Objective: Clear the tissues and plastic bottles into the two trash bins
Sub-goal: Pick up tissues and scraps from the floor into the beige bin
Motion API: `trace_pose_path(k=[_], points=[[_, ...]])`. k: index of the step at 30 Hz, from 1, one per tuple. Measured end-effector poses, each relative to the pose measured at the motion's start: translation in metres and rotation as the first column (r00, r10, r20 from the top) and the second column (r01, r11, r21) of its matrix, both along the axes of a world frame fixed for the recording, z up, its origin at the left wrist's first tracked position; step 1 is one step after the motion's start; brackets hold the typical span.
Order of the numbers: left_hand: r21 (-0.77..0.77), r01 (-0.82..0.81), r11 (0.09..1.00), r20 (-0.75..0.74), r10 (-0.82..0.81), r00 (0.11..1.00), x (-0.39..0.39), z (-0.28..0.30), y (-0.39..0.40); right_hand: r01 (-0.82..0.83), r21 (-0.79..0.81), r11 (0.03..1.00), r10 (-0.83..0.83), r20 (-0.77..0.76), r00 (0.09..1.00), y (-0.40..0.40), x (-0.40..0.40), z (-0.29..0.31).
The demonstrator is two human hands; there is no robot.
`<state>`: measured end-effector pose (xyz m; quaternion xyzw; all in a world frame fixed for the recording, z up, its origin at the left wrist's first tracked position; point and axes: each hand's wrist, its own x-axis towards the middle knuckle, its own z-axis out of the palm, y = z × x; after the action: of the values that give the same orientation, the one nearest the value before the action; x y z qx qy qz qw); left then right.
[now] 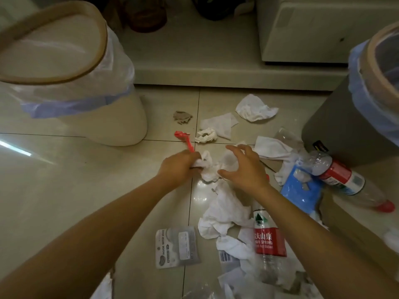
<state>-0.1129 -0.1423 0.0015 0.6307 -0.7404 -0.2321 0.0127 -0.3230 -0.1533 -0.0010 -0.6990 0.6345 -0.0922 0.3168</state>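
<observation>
Our left hand (pixel 179 166) pinched a crumpled tissue (pixel 205 164) on the floor tiles (pixel 64 180), while our right hand (pixel 244 167) hovered over the same wad with fingers spread and curved. More tissues lay scattered ahead and below. A red-labelled bottle (pixel 268 238) lay under our right forearm, another bottle (pixel 343 180) beside the grey bin (pixel 336 130); the cream bin (pixel 90 104) stood left.
</observation>
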Motion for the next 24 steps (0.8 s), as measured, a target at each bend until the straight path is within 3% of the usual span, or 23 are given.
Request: trace_pose_path(k=[3,6,12,16,19,22,24], points=[[0.001,-0.109,0.994,-0.106,0.108,0.988,0.015,0.017,0.002,0.017,0.2,0.98,-0.014,-0.015,1.0,-0.004,-0.001,-0.004],[0.017,-0.168,0.986,-0.209,0.168,0.963,0.035,0.031,0.012,-0.063,0.286,0.956,0.09,-0.085,0.992,-0.002,0.009,-0.013],[0.045,-0.273,0.961,-0.333,0.272,0.903,0.061,0.044,0.034,-0.344,0.146,0.928,0.372,-0.279,0.885,0.021,0.049,-0.026],[0.081,-0.25,0.965,-0.337,0.263,0.904,0.07,0.042,0.044,-0.442,0.071,0.894,0.444,-0.27,0.854,0.04,0.06,-0.034],[0.099,-0.275,0.956,-0.378,0.292,0.879,0.073,0.042,0.047,-0.423,0.055,0.905,0.426,-0.139,0.894,0.043,0.061,-0.031],[0.136,-0.317,0.939,-0.429,0.344,0.835,0.075,0.042,0.049,-0.212,0.046,0.976,0.201,0.171,0.965,0.037,0.063,-0.017],[0.161,-0.338,0.927,-0.441,0.374,0.816,0.078,0.042,0.05,-0.075,0.083,0.994,0.041,0.355,0.934,0.028,0.065,-0.004]])
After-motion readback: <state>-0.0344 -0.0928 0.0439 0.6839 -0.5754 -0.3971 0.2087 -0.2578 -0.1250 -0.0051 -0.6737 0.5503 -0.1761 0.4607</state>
